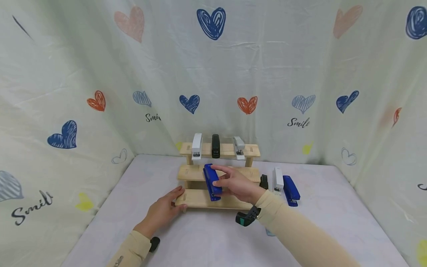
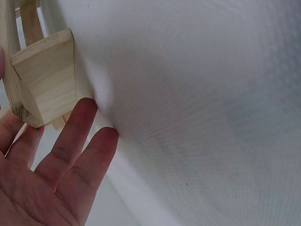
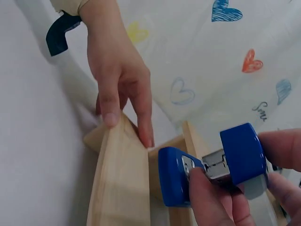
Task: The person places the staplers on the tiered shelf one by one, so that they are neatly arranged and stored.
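A three-tier wooden rack [image 1: 194, 197] stands on the table. My left hand [image 1: 161, 210] grips the left end of its lowest tier. In the right wrist view its thumb presses the board's front edge and a finger touches the far edge; in the left wrist view two fingers [image 2: 66, 141] extend past the rack's end. My right hand [image 1: 238, 185] holds a blue stapler [image 1: 210, 180] over the lower tiers, tilted. From the right wrist view, the stapler [image 3: 242, 153] has its jaws apart, thumb and fingers pinching it. Whether its base touches the rack I cannot tell.
On the top tier stand a white stapler [image 1: 197, 144], a black stapler [image 1: 215, 145] and a grey-white stapler [image 1: 238, 146]. Right of the rack, a black stapler [image 1: 264, 181], a white stapler [image 1: 278, 179] and another blue stapler [image 1: 291, 188] stand on the table. A patterned curtain [image 1: 233, 74] hangs behind.
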`<state>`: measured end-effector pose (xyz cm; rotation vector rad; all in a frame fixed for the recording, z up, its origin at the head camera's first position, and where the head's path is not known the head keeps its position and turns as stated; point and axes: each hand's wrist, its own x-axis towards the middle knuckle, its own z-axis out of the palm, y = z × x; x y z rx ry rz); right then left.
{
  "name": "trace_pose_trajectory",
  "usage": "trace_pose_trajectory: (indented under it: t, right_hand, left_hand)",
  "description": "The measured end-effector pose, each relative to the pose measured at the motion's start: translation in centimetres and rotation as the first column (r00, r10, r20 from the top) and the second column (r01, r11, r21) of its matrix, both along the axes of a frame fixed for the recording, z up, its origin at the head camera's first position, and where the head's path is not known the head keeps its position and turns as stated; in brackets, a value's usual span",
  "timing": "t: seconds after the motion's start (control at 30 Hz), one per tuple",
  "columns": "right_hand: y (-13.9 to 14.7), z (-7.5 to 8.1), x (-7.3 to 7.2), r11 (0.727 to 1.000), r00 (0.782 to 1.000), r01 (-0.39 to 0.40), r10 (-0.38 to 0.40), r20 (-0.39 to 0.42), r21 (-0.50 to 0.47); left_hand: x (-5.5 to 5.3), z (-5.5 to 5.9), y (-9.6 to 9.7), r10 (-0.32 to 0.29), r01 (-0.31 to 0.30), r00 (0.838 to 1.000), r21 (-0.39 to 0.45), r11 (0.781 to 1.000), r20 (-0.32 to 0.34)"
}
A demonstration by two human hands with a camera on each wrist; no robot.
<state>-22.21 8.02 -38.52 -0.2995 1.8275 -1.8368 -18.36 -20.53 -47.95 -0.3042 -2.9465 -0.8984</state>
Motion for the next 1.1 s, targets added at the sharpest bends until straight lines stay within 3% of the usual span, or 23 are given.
trace_pose_trajectory:
  t: [0.5,0.73,1.1]
  right_hand:
    - [-4.5,0.0,-1.1,0.995,0.996,0.071,-0.067,0.061,-0.073]
    - [-5.5,0.3,-1.1,0.992,0.995,0.084,-0.079,0.060,-0.095]
    - [-6.9,0.1,-0.7,0.982,0.986,0.168,-0.165,0.035,-0.090]
  left_hand:
    - [-0.3,0.1,0.3,0.003,-0.002,0.999,-0.006,1.000,0.032]
    - [-0.3,0.2,0.2,0.002,-0.002,1.000,-0.005,1.000,0.023]
    - [-0.3,-0.2,0.1,0.010,-0.009,0.999,-0.007,1.000,0.034]
